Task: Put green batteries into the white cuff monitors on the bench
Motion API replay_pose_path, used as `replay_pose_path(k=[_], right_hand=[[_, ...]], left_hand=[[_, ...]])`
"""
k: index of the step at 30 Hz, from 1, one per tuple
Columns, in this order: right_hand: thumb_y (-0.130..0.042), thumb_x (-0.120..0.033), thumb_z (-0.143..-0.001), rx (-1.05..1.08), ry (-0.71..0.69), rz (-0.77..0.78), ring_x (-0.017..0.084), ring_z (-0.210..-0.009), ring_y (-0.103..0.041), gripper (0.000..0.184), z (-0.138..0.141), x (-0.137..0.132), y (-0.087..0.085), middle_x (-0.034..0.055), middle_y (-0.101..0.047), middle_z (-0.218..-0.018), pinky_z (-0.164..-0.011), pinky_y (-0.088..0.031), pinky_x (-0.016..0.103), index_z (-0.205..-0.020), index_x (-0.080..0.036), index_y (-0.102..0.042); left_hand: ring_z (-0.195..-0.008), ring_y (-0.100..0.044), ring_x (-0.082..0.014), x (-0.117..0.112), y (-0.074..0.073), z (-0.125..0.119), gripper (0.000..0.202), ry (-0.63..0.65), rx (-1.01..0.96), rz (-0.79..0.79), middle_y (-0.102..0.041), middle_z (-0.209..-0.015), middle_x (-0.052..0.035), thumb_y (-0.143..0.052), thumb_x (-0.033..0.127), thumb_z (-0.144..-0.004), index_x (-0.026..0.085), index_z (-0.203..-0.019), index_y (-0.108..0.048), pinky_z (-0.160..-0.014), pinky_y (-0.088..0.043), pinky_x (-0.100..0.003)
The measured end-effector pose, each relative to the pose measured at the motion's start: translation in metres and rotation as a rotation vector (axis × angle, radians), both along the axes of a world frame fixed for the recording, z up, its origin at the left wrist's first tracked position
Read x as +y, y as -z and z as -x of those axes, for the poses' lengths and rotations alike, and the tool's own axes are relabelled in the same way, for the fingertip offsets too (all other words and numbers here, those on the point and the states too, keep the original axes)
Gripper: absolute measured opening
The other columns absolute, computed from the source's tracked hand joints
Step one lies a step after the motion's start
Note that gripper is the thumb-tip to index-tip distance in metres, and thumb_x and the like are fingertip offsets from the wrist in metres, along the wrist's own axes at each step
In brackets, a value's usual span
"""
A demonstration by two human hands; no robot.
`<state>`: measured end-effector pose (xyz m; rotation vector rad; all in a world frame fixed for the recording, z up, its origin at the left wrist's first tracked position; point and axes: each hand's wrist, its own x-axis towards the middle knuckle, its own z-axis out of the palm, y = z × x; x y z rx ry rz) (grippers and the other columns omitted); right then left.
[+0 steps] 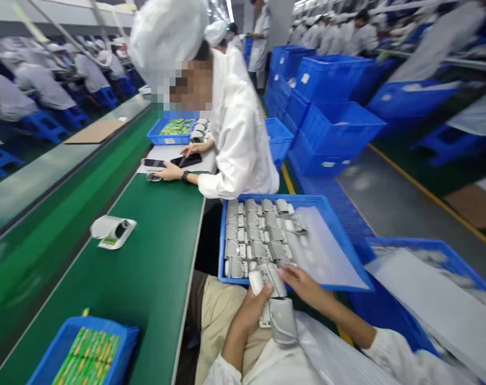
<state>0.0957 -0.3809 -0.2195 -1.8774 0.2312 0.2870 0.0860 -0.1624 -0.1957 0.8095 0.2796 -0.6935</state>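
My left hand (251, 309) is closed around a white device with a curved grey cuff, which looks like a wrist blood pressure monitor (275, 280). At the cuff's right edge, the thumb and fingers of my right hand (303, 284) are closed on the same piece. A second monitor (283, 320) hangs just below, close to my left hand and over my lap; whether that hand grips it too, I cannot tell. Directly beyond both hands lies a blue tray (222, 243) holding rows of similar monitors, with a translucent sheet (327, 248) on its right side.
On the green table (154, 256) to the left are a lone monitor (113, 230) and a blue bin (126, 342) of green-wrapped packs. A co-worker (243, 128) in white leans over the table ahead. Stacked blue crates (327, 107) and a crate with a white board (439, 305) stand right.
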Motion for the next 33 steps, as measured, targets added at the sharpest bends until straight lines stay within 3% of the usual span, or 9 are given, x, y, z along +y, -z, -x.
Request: replay_pose_path(k=[3,7,10,13,15,19,23,28,33], right_hand=[[-0.062,-0.079,-0.09,-0.009,0.044,-0.051,0.032,-0.101,-0.069,0.056,0.016,0.032,-0.034,0.0083,-0.075,-0.099,-0.095,-0.055,0.043,-0.093,-0.024,-0.071],[-0.083,-0.061,-0.08,0.044,-0.051,0.002,0.032,-0.105,-0.068,0.048,0.031,0.025,-0.072,0.0076,-0.076,-0.111,-0.094,-0.055,0.041,-0.109,-0.024,-0.074],[-0.087,-0.051,-0.076,0.081,-0.069,-0.019,0.032,-0.104,-0.069,0.048,0.039,0.019,-0.08,0.0073,-0.076,-0.114,-0.09,-0.055,0.039,-0.113,-0.024,-0.073],[-0.079,-0.053,-0.079,0.069,0.036,-0.096,0.029,-0.098,-0.069,0.04,0.028,0.011,-0.066,0.0067,-0.076,-0.102,-0.084,-0.055,0.036,-0.101,-0.02,-0.072],[-0.073,-0.059,-0.081,0.048,0.109,-0.12,0.028,-0.095,-0.07,0.047,0.011,-0.005,-0.05,0.0074,-0.075,-0.099,-0.081,-0.054,0.034,-0.102,-0.017,-0.071],[-0.067,-0.065,-0.084,-0.06,0.245,0.225,0.029,-0.096,-0.069,0.051,-0.035,-0.059,-0.014,0.0083,-0.075,-0.1,-0.08,-0.052,0.033,-0.101,-0.016,-0.07],[-0.065,-0.065,-0.084,-0.007,0.397,0.504,0.033,-0.099,-0.07,0.051,-0.079,-0.108,0.023,0.0124,-0.077,-0.102,-0.084,-0.052,0.034,-0.098,-0.016,-0.07],[-0.074,-0.059,-0.083,0.123,0.427,0.537,0.038,-0.117,-0.071,0.054,-0.104,-0.129,0.06,0.0215,-0.077,-0.116,-0.094,-0.053,0.035,-0.108,-0.011,-0.076],[-0.07,-0.063,-0.09,0.187,0.467,0.545,0.038,-0.131,-0.065,0.073,-0.105,-0.13,0.074,0.0278,-0.07,-0.134,-0.104,-0.051,0.037,-0.13,-0.002,-0.071]], left_hand=[[-0.152,-0.051,-0.0345,-0.004,-0.001,0.004,0.099,0.062,-0.043,0.005,-0.057,-0.16,-0.0162,-0.095,0.045,-0.078,0.023,-0.163,-0.048,-0.133,-0.031,-0.047],[-0.152,-0.05,-0.0353,-0.011,-0.002,0.016,0.112,0.127,-0.114,-0.063,-0.053,-0.163,-0.0184,-0.093,0.053,-0.08,0.024,-0.17,-0.033,-0.133,-0.03,-0.049],[-0.152,-0.05,-0.0356,-0.013,-0.006,0.018,0.111,0.17,-0.208,-0.093,-0.052,-0.164,-0.0193,-0.088,0.057,-0.084,0.023,-0.171,-0.028,-0.132,-0.03,-0.049],[-0.149,-0.053,-0.0348,-0.014,-0.008,0.012,0.106,0.219,-0.259,-0.127,-0.059,-0.156,-0.0207,-0.088,0.059,-0.083,0.02,-0.167,-0.036,-0.129,-0.033,-0.045],[-0.13,-0.066,-0.0342,-0.015,-0.007,0.006,0.105,0.28,-0.251,-0.166,-0.069,-0.142,-0.0215,-0.083,0.068,-0.083,0.018,-0.164,-0.04,-0.117,-0.045,-0.045],[-0.095,-0.073,-0.0276,-0.012,-0.006,-0.006,0.085,0.408,-0.27,-0.152,-0.078,-0.116,-0.0173,-0.072,0.081,-0.084,0.014,-0.137,-0.063,-0.088,-0.052,-0.037],[-0.105,-0.068,-0.0262,0.0,-0.002,-0.013,0.074,0.506,-0.422,-0.112,-0.075,-0.115,-0.014,-0.071,0.082,-0.084,0.014,-0.113,-0.073,-0.094,-0.049,-0.035],[-0.107,-0.063,-0.0248,0.011,0.001,-0.016,0.086,0.624,-0.401,-0.148,-0.069,-0.125,-0.0081,-0.102,0.056,-0.057,0.02,-0.128,-0.069,-0.094,-0.048,-0.034],[-0.116,-0.063,-0.0282,0.009,0.0,-0.017,0.084,0.626,-0.36,-0.146,-0.069,-0.129,-0.0088,-0.102,0.05,-0.058,0.022,-0.131,-0.07,-0.103,-0.048,-0.038]])
